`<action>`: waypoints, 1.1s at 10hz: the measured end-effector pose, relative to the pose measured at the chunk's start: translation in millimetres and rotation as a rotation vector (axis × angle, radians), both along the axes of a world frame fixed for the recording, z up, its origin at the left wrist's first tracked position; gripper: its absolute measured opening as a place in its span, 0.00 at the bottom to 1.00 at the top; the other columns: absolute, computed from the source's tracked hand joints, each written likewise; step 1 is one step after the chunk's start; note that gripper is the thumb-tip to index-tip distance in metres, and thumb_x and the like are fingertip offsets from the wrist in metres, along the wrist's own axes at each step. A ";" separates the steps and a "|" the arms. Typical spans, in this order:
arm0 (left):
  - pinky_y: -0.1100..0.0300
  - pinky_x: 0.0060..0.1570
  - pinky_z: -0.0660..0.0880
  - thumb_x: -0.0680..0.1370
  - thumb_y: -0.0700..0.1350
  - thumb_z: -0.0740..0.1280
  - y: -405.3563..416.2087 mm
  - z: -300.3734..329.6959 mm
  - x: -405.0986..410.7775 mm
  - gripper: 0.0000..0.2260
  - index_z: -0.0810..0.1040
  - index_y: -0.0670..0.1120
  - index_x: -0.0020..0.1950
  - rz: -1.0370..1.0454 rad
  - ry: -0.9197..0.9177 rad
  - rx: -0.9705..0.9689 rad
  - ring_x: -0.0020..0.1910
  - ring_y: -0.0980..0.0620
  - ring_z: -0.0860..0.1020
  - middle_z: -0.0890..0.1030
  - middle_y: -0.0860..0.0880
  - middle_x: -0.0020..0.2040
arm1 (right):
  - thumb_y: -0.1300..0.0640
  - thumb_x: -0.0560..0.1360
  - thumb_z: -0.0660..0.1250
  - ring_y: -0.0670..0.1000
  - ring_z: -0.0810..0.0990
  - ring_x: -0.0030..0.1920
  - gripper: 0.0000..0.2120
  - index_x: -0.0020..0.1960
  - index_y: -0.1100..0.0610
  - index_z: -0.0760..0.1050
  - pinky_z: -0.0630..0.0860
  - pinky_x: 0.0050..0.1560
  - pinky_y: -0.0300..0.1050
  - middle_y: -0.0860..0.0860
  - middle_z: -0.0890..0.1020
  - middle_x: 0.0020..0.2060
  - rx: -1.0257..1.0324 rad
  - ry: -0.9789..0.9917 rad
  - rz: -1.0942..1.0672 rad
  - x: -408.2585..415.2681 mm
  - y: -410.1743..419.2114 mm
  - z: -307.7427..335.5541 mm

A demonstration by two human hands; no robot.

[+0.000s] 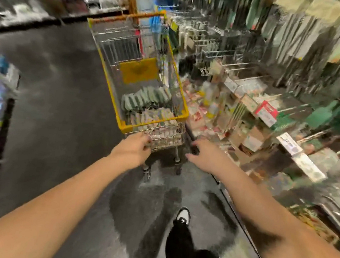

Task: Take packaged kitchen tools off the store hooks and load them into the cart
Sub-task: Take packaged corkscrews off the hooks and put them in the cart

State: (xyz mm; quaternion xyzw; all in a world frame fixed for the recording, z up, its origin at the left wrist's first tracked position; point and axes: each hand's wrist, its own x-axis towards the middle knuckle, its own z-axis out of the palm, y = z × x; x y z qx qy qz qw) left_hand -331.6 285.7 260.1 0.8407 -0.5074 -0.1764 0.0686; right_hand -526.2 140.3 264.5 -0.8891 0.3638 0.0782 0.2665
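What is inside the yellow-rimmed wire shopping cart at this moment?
The yellow-rimmed wire shopping cart holds a row of grey-green packaged tools above pale packets. Anything beneath them is covered, and blur hides the details.

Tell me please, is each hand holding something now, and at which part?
The left hand grips the cart by its near wire end. The right hand holds nothing clear; blur hides its fingertips.

Both arms stretched forward; left grip (135, 146) curled, right grip (201, 154) loose, fingers relaxed.

Wire cart (113, 92) on dark floor (59, 115) holds packaged tools (146, 102).
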 end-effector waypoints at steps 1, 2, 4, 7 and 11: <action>0.49 0.64 0.72 0.82 0.47 0.61 -13.5 -16.8 42.2 0.14 0.75 0.48 0.67 0.034 0.009 0.048 0.64 0.44 0.73 0.75 0.46 0.62 | 0.45 0.79 0.66 0.59 0.76 0.64 0.22 0.67 0.57 0.75 0.73 0.58 0.48 0.58 0.77 0.64 0.034 0.023 0.050 48.7 -18.7 -24.9; 0.48 0.60 0.73 0.82 0.47 0.61 -42.2 -29.9 85.1 0.13 0.77 0.47 0.64 0.040 -0.001 0.080 0.61 0.43 0.75 0.75 0.45 0.60 | 0.46 0.79 0.65 0.58 0.76 0.63 0.22 0.67 0.58 0.74 0.73 0.58 0.48 0.57 0.76 0.63 0.067 0.048 0.080 97.1 -47.2 -48.4; 0.53 0.62 0.72 0.82 0.44 0.60 -116.0 -54.4 162.0 0.12 0.77 0.45 0.64 0.121 0.140 0.153 0.62 0.45 0.75 0.75 0.46 0.62 | 0.48 0.82 0.61 0.55 0.73 0.67 0.22 0.72 0.58 0.71 0.69 0.66 0.46 0.57 0.74 0.67 0.174 0.127 0.103 182.2 -129.8 -68.2; 0.54 0.49 0.75 0.82 0.48 0.60 -184.8 -103.6 249.1 0.10 0.78 0.46 0.56 0.233 0.268 0.324 0.51 0.46 0.78 0.80 0.45 0.55 | 0.54 0.76 0.68 0.55 0.80 0.48 0.10 0.55 0.57 0.79 0.77 0.48 0.46 0.55 0.81 0.48 0.353 0.178 -0.033 275.9 -218.3 -105.4; 0.55 0.56 0.72 0.84 0.51 0.59 -247.0 -212.3 323.7 0.19 0.71 0.38 0.68 0.231 0.441 0.618 0.62 0.41 0.76 0.76 0.40 0.65 | 0.53 0.81 0.62 0.60 0.76 0.64 0.19 0.68 0.63 0.73 0.71 0.58 0.46 0.60 0.77 0.64 0.487 0.365 -0.355 347.9 -241.3 -235.4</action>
